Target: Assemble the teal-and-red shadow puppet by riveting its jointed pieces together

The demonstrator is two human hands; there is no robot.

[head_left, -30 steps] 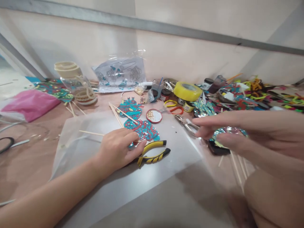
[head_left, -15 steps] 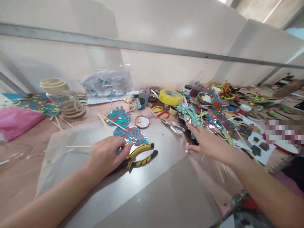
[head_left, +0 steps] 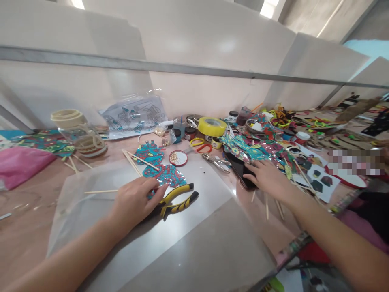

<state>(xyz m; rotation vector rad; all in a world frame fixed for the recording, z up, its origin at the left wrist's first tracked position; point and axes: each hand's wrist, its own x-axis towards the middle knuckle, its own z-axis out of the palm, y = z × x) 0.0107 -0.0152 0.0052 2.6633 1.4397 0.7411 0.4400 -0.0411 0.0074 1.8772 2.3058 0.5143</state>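
My left hand (head_left: 133, 200) rests on the translucent sheet with its fingers curled and pinched together; whatever they hold is hidden. A thin wooden stick (head_left: 100, 192) runs in behind this hand. Right beside its fingertips lie yellow-and-black-handled pliers (head_left: 178, 200), their jaws out of sight. Beyond the fingers are teal-and-red patterned cutouts (head_left: 165, 173) with two sticks (head_left: 133, 162) across them. Over on the right, my right hand (head_left: 269, 178) lies with fingers stretched out over a dark phone (head_left: 240, 166), touching its near right part. Metal pliers (head_left: 216, 162) lie just left of the phone.
A red-rimmed lid (head_left: 178, 158) holds small gold beads. Behind it stand a yellow tape roll (head_left: 212, 126), orange-handled scissors (head_left: 203, 148) and paint jars (head_left: 190, 133). Colourful cutouts (head_left: 252, 148) crowd the right. A clear jar (head_left: 80, 136) and pink plastic (head_left: 22, 164) are at left.
My right hand has come down onto the phone, which was mostly hidden before. The left hand keeps its place by the pliers. The view has shifted slightly.
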